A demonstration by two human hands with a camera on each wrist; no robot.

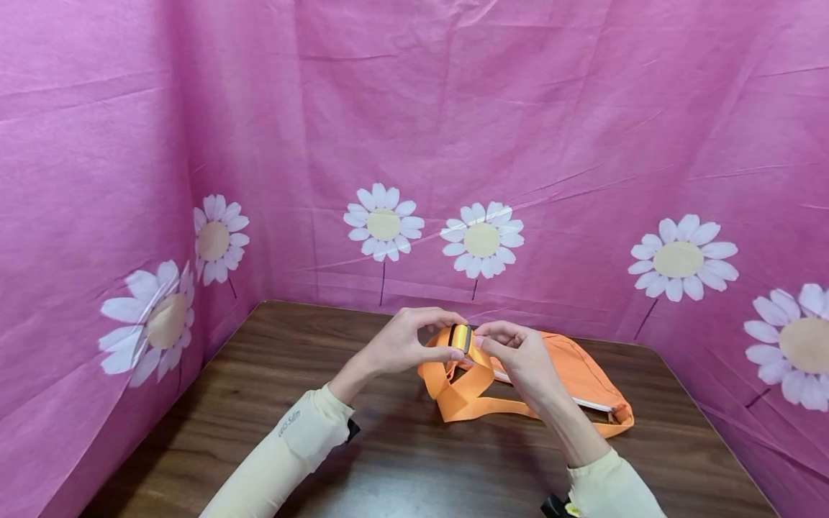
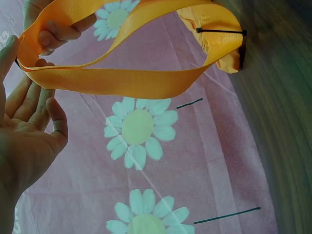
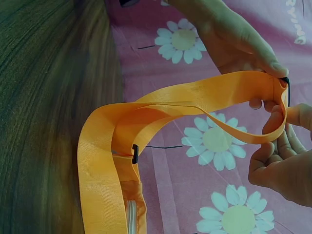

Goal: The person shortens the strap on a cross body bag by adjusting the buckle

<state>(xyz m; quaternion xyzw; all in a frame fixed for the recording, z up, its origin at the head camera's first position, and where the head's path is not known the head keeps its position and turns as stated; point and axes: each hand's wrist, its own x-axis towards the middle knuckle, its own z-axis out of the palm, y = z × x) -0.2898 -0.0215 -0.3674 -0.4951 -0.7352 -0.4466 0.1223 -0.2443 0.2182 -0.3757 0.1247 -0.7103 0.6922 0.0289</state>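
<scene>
Left hand (image 1: 404, 345) and right hand (image 1: 514, 352) both pinch the black slider buckle (image 1: 463, 338) on the orange bag strap (image 1: 466, 392); orange bag (image 1: 576, 370) at 3 o'clock.

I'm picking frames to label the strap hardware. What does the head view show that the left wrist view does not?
Head view only: the orange bag lying on the wooden table, its white zipper, and both sleeves. Left wrist view only: the black ring where the strap meets the bag. Both: the left hand and right hand holding the orange strap at its buckle.
</scene>
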